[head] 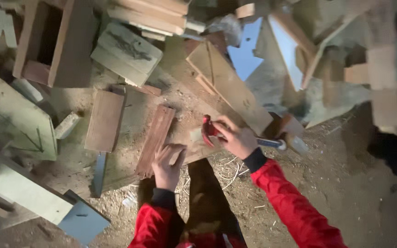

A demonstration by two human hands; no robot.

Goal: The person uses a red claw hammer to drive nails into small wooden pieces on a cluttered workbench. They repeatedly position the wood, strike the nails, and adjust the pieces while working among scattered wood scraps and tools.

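Note:
My left hand (167, 163) rests flat on the near end of a narrow reddish-brown wooden board (157, 135) that lies on a dusty workbench (129, 160). My right hand (236, 137) is closed around a red-handled tool (209, 130) with a blue and white part (272, 143) sticking out to the right. That tool sits against a pale wood piece (197, 147) just right of the board. Both arms wear red sleeves with dark cuffs.
Scrap boards surround the hands: a brown plank (104, 120) to the left, a pale block (126, 53) behind, a long tan panel (228, 87) at the back right. Sawdust and shavings cover the floor (345, 183). A grey-blue plate (82, 222) lies front left.

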